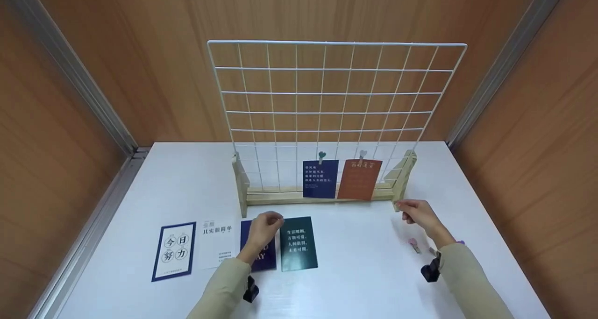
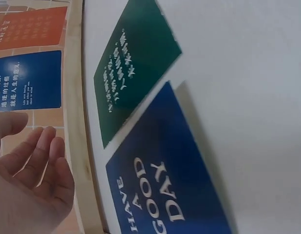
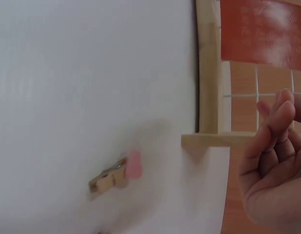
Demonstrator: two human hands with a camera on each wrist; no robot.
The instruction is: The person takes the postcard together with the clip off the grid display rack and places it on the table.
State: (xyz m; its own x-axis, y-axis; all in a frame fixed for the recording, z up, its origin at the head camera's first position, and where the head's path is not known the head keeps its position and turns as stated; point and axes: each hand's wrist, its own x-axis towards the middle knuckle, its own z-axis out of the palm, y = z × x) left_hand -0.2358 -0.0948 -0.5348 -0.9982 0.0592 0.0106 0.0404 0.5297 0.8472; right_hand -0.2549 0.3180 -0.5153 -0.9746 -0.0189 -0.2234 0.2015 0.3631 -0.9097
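Note:
My left hand (image 1: 262,230) is above a dark blue card (image 2: 165,165) lettered "HAVE A GOOD DAY", fingers loosely bent and holding nothing. Right of that card lies a dark green card (image 1: 299,243) with white writing. Near the right foot of a wooden stand (image 1: 275,197), my right hand (image 1: 419,215) has bent fingers with thumb and forefinger close together; nothing shows between them. Below it lies a small clothespin (image 3: 111,176) with a pink top. A blue card (image 1: 320,180) and an orange-red card (image 1: 359,180) hang on the white wire grid (image 1: 336,93), clipped by small pegs.
At the left of the white table (image 1: 126,244) lie a blue-bordered card (image 1: 174,251) and a white card (image 1: 217,244). Part of a purple item (image 1: 461,242) shows behind the right wrist. Wooden panels (image 1: 537,137) enclose the back and sides.

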